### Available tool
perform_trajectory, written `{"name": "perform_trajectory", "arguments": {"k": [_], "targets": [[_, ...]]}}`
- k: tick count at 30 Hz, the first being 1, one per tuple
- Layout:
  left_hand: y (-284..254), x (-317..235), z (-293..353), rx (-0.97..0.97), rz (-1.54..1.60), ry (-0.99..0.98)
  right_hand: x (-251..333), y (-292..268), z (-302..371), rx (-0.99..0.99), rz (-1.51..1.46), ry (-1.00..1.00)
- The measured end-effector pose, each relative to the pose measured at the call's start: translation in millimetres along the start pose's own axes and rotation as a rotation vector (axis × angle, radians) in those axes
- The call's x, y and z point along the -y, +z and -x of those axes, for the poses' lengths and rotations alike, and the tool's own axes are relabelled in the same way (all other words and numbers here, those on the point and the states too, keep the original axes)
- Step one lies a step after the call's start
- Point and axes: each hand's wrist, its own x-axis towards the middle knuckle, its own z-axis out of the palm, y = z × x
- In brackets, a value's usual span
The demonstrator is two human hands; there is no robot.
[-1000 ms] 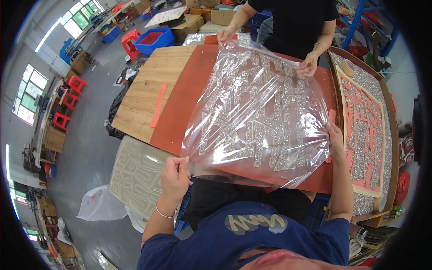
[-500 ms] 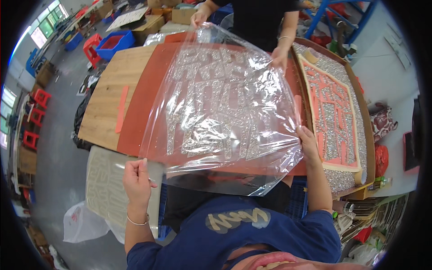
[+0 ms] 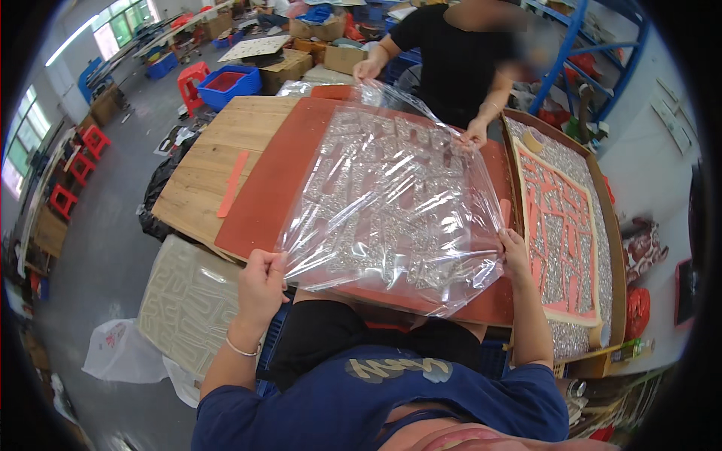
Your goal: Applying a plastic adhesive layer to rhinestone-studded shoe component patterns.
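Observation:
A clear plastic film with glittering stone-like shapes is stretched over a reddish-brown board. My left hand is closed on the film's near left corner, thumb on top. At the near right corner, my right hand pinches the film's gathered edge. Across the board, a co-worker's hands hold the two far corners. The film looks creased and reflective; whether its middle touches the board I cannot tell.
Right of the board stands a shallow box of glittering grains with a pink cut-out stencil. A wooden board with a pink strip extends left. A translucent sheet with raised shapes lies lower left, near a white plastic bag.
The film has lowered and pulled in toward the board. My left hand has moved right and slightly away from me with its corner. The view has shifted, showing more of the co-worker.

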Motion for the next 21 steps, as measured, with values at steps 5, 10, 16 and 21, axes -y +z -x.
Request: {"name": "perform_trajectory", "arguments": {"k": [5,10,16,21], "targets": [[10,29,-1,-0.105,-0.065,0.096,5,10,-22,-0.004,0.148,0.003],[4,51,-4,-0.103,-0.127,0.189,6,11,-35,0.032,0.149,0.031],[13,59,-2,-0.071,0.059,0.042,16,12,-27,0.012,0.053,0.008],[6,65,-6,-0.152,0.055,-0.005,22,25,4,0.038,0.017,0.044]]}}
